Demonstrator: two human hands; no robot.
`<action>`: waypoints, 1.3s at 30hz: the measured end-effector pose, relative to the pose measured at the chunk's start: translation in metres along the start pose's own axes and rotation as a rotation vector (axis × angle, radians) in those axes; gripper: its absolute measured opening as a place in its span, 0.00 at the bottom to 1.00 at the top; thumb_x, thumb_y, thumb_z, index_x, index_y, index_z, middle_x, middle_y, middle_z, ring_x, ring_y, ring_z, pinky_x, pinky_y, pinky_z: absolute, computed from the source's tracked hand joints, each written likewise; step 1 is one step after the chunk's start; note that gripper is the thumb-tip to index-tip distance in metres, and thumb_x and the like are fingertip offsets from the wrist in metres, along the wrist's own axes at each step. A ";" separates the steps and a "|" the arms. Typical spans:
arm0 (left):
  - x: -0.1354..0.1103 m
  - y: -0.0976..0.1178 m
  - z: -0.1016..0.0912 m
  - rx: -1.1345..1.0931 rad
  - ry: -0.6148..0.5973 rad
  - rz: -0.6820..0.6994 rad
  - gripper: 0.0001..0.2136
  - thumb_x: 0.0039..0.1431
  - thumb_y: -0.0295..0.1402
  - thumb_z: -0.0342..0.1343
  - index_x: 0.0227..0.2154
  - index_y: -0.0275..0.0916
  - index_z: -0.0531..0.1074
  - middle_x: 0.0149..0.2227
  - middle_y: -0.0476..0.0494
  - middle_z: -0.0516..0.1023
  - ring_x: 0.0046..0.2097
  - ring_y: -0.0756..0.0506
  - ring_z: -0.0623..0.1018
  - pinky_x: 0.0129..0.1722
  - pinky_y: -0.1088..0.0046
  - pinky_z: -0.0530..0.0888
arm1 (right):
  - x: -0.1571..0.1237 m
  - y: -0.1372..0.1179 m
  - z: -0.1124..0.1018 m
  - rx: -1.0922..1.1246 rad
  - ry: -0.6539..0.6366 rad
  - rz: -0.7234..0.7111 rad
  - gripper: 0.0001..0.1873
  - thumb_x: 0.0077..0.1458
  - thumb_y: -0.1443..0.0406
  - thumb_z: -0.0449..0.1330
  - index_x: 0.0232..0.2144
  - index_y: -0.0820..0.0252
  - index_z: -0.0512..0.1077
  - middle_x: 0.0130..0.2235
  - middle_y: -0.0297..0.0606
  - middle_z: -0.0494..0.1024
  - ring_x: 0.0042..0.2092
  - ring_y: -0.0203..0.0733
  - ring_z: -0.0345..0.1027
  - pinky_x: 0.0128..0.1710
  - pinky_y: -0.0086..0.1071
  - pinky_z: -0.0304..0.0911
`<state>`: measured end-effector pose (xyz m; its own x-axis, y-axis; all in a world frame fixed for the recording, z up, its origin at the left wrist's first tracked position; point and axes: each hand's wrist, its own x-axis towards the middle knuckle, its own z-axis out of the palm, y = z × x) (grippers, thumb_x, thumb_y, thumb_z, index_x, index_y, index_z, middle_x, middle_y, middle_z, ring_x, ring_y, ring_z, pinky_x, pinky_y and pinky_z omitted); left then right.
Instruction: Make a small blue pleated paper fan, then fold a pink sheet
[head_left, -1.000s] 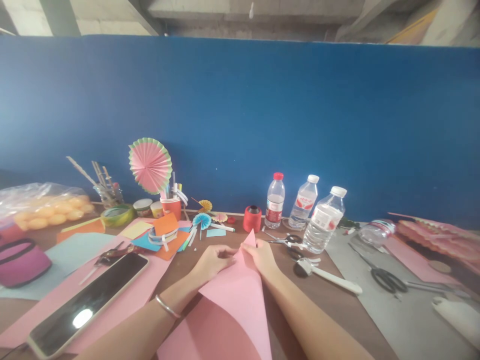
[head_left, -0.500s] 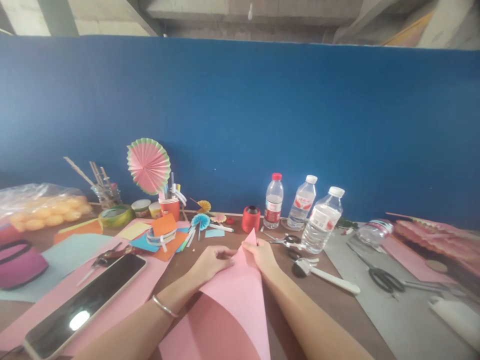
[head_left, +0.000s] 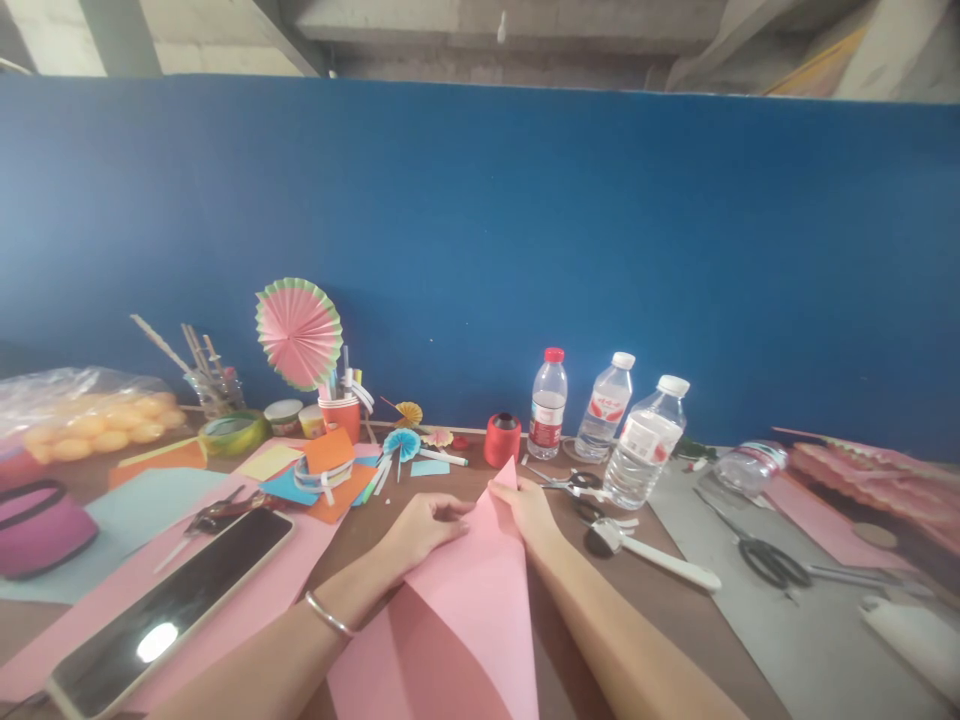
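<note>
A pink paper sheet [head_left: 472, 600] lies folded over on the brown table [head_left: 645, 590], coming to a point at its far end. My left hand [head_left: 421, 527] presses on the fold's left edge with its fingers curled onto the paper. My right hand [head_left: 529, 507] pinches the paper near the pointed tip. A silver bangle [head_left: 328, 613] circles my left wrist.
A phone [head_left: 169, 610] lies on pink paper at the left. Water bottles [head_left: 546, 403] and a red thread spool [head_left: 502, 440] stand at the back. Scissors [head_left: 772, 560], a white-handled tool [head_left: 660, 560] and small scissors [head_left: 574, 482] lie to the right. Paper fans, cups and coloured scraps crowd the back left.
The folded pink flap has flattened, its curved edge now a straight crease. Both hands stay at the tip, barely shifted.
</note>
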<state>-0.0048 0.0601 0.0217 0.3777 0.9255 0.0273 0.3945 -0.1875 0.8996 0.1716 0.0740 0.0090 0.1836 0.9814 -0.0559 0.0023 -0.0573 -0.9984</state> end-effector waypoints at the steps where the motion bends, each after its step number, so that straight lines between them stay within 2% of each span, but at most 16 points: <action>1: 0.000 0.000 0.000 0.004 0.001 -0.001 0.16 0.45 0.33 0.57 0.40 0.38 0.74 0.42 0.44 0.77 0.43 0.42 0.75 0.41 0.71 0.70 | 0.000 0.000 0.000 -0.005 -0.007 0.000 0.12 0.34 0.60 0.61 0.17 0.64 0.67 0.18 0.33 0.68 0.21 0.36 0.61 0.21 0.28 0.54; 6: -0.002 0.003 0.000 0.022 0.025 -0.014 0.15 0.45 0.33 0.57 0.38 0.38 0.75 0.41 0.45 0.77 0.42 0.42 0.75 0.39 0.71 0.70 | -0.001 0.001 0.001 -0.034 -0.035 -0.024 0.11 0.38 0.60 0.59 0.22 0.64 0.68 0.20 0.35 0.70 0.23 0.38 0.64 0.23 0.28 0.57; 9: -0.001 0.003 -0.005 0.081 0.050 -0.028 0.15 0.45 0.34 0.57 0.39 0.39 0.75 0.40 0.45 0.78 0.40 0.42 0.76 0.38 0.71 0.70 | 0.001 0.003 0.001 -0.043 -0.017 -0.079 0.14 0.40 0.63 0.58 0.33 0.63 0.68 0.29 0.36 0.73 0.31 0.39 0.67 0.29 0.29 0.61; 12: 0.001 -0.001 -0.011 0.140 0.127 -0.044 0.15 0.45 0.34 0.57 0.38 0.39 0.75 0.39 0.45 0.78 0.39 0.41 0.76 0.37 0.71 0.70 | -0.001 0.002 0.002 -0.193 0.068 -0.233 0.25 0.41 0.64 0.58 0.45 0.60 0.63 0.39 0.39 0.72 0.37 0.41 0.67 0.37 0.32 0.62; 14: 0.002 -0.002 -0.013 0.155 0.157 -0.032 0.15 0.45 0.34 0.56 0.38 0.39 0.75 0.39 0.44 0.78 0.38 0.41 0.76 0.37 0.71 0.70 | -0.005 0.001 0.003 -0.372 0.069 -0.416 0.25 0.44 0.64 0.57 0.47 0.59 0.62 0.44 0.41 0.70 0.42 0.44 0.65 0.43 0.35 0.60; 16: 0.002 -0.002 -0.012 0.180 0.153 0.001 0.14 0.46 0.34 0.54 0.38 0.40 0.75 0.37 0.45 0.79 0.37 0.42 0.76 0.36 0.71 0.69 | -0.011 0.001 0.006 -0.531 -0.038 -0.567 0.24 0.45 0.64 0.57 0.47 0.59 0.64 0.48 0.42 0.67 0.49 0.45 0.60 0.50 0.36 0.55; 18: 0.002 -0.001 -0.009 0.238 0.162 0.030 0.13 0.48 0.34 0.53 0.36 0.41 0.76 0.34 0.46 0.79 0.35 0.43 0.76 0.34 0.72 0.68 | -0.017 0.002 0.009 -0.653 -0.201 -0.624 0.26 0.44 0.62 0.59 0.48 0.60 0.64 0.51 0.42 0.66 0.53 0.46 0.57 0.54 0.36 0.51; 21: 0.001 0.001 -0.005 0.336 0.191 0.055 0.11 0.48 0.34 0.51 0.30 0.39 0.77 0.28 0.48 0.78 0.32 0.44 0.74 0.31 0.74 0.66 | -0.022 0.005 0.012 -0.774 -0.368 -0.600 0.31 0.44 0.60 0.59 0.52 0.61 0.62 0.53 0.42 0.65 0.55 0.47 0.55 0.55 0.37 0.49; 26: 0.001 0.003 -0.004 0.389 0.172 0.043 0.10 0.48 0.34 0.50 0.22 0.37 0.75 0.22 0.49 0.75 0.29 0.46 0.71 0.29 0.75 0.63 | -0.024 0.006 0.011 -0.872 -0.432 -0.554 0.34 0.48 0.57 0.56 0.56 0.63 0.55 0.58 0.43 0.58 0.58 0.46 0.49 0.57 0.36 0.45; 33: -0.002 0.006 -0.004 0.428 0.177 0.009 0.09 0.48 0.31 0.48 0.24 0.37 0.73 0.24 0.48 0.74 0.29 0.47 0.70 0.29 0.75 0.63 | -0.025 0.009 0.011 -1.035 -0.545 -0.553 0.38 0.53 0.51 0.47 0.59 0.69 0.46 0.62 0.45 0.46 0.62 0.46 0.35 0.60 0.37 0.36; 39: -0.003 0.002 0.002 0.615 0.147 0.042 0.09 0.51 0.25 0.44 0.24 0.36 0.70 0.26 0.47 0.70 0.29 0.49 0.69 0.30 0.74 0.63 | -0.026 0.012 0.011 -1.137 -0.573 -0.577 0.41 0.55 0.47 0.38 0.60 0.71 0.41 0.63 0.46 0.39 0.63 0.45 0.29 0.61 0.38 0.32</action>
<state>-0.0030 0.0564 0.0226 0.3010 0.9408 0.1560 0.8076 -0.3385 0.4829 0.1556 0.0499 -0.0017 -0.5385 0.8387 0.0816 0.7760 0.5313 -0.3398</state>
